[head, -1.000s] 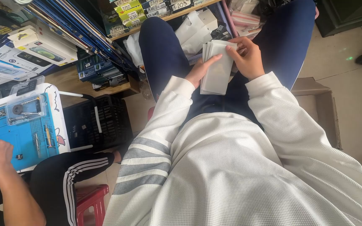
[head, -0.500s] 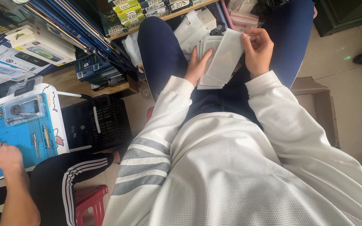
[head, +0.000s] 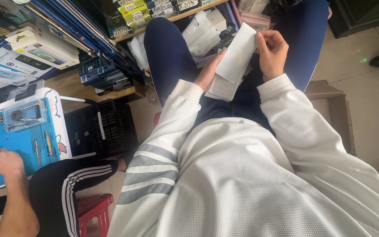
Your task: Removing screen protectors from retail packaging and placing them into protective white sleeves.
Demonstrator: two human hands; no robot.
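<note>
Two hands hold flat white packets over the lap.

The right hand (head: pixel 272 52) pinches one long white packet (head: pixel 237 55) by its top edge, with the fingers (head: pixel 262 41) bent close on it. The packet hangs down from those fingers and leans over a small stack of white packets (head: pixel 223 86). The left hand (head: pixel 208 72) is under that stack, and its fingers are spread flat beneath it to hold it up. Both hands are above the dark blue trousers (head: pixel 167 52). Past the fingers sits a blue basket (head: pixel 230 13) with more white packets in it. Far to the left, another person's hand (head: pixel 1 160) rests on a blue mat (head: pixel 20 145) on a table.
</note>
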